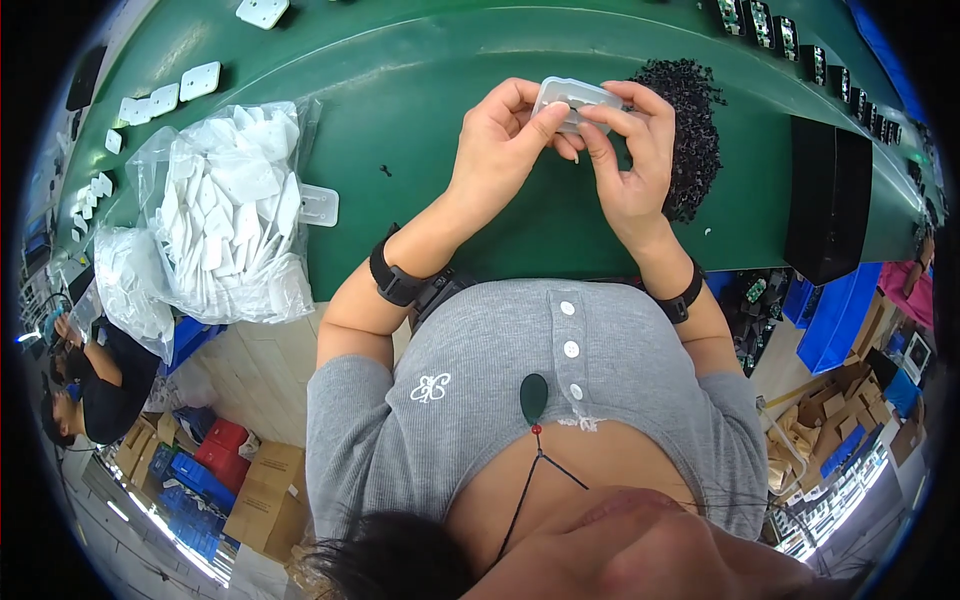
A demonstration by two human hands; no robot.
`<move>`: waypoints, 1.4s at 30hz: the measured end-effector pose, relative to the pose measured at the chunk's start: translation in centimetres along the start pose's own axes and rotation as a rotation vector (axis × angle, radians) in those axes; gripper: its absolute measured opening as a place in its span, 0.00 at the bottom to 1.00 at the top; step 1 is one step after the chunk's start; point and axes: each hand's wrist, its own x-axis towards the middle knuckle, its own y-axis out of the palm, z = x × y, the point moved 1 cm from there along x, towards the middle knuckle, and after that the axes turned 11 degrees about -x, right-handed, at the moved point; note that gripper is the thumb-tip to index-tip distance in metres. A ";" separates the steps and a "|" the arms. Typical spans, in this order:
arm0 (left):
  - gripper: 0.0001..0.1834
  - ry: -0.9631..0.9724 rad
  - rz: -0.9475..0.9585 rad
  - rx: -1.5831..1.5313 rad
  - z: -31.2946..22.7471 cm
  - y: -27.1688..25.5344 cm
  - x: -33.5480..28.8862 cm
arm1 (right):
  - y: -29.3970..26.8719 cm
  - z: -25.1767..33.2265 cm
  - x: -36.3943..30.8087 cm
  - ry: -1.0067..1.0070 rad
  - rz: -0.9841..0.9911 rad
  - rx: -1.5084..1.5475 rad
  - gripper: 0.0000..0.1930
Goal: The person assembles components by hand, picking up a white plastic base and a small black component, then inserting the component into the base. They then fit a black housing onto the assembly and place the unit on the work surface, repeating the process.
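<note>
A small translucent white plastic cover (566,92) with rounded corners is held up over the green table. My left hand (503,135) grips its left side, thumb across the face and fingers behind. My right hand (638,145) is closed at its right side, with thumb and fingertips pressed near the middle. A dark spot shows at the cover's centre between the fingertips, too small to make out. Just beyond my right hand lies a heap of small black plastic parts (697,140).
A clear bag of white plastic pieces (228,200) lies at the left, with one cover (319,205) beside it. White covers (200,80) line the far left. A tall black box (828,200) stands at the right, below a row of black housings with circuit boards (788,38).
</note>
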 end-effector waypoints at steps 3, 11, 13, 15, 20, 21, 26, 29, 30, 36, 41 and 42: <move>0.09 0.047 -0.008 0.001 0.3 0.3 -0.1 | 0.1 0.4 -0.4 0.012 -0.029 -0.098 0.09; 0.08 0.055 0.000 0.060 0.3 0.6 -0.3 | 0.2 0.2 -0.2 0.053 -0.030 -0.013 0.08; 0.08 0.068 0.010 0.050 0.5 0.5 -0.3 | 0.2 0.2 -0.2 0.045 -0.034 -0.019 0.08; 0.08 0.069 0.006 0.039 0.6 0.5 -0.2 | 0.3 0.1 -0.1 0.039 -0.041 -0.027 0.08; 0.08 0.077 -0.025 -0.014 0.6 0.9 -0.3 | 0.5 0.3 -0.2 -0.012 -0.116 -0.095 0.08; 0.07 0.116 -0.039 -0.009 0.8 1.0 -0.4 | 0.6 0.3 -0.2 -0.013 -0.116 -0.095 0.08; 0.05 0.281 -0.058 0.073 1.9 1.3 -0.5 | 1.1 0.7 0.0 0.026 -0.148 -0.056 0.07; 0.04 0.349 -0.057 0.148 1.8 1.3 -0.6 | 1.1 1.0 -0.1 0.109 -0.104 0.018 0.06; 0.04 0.338 -0.054 0.138 1.8 1.3 -0.7 | 1.2 1.0 -0.1 0.110 -0.104 0.017 0.06; 0.04 0.311 -0.040 0.098 1.9 1.3 -0.7 | 1.4 0.6 -0.2 0.166 -0.091 0.126 0.06; 0.05 0.291 -0.038 0.074 2.0 1.0 -0.6 | 1.4 0.3 -0.1 0.112 -0.071 0.100 0.05; 0.05 0.283 -0.033 0.064 2.0 1.1 -0.6 | 1.3 0.3 -0.1 0.110 -0.073 0.099 0.05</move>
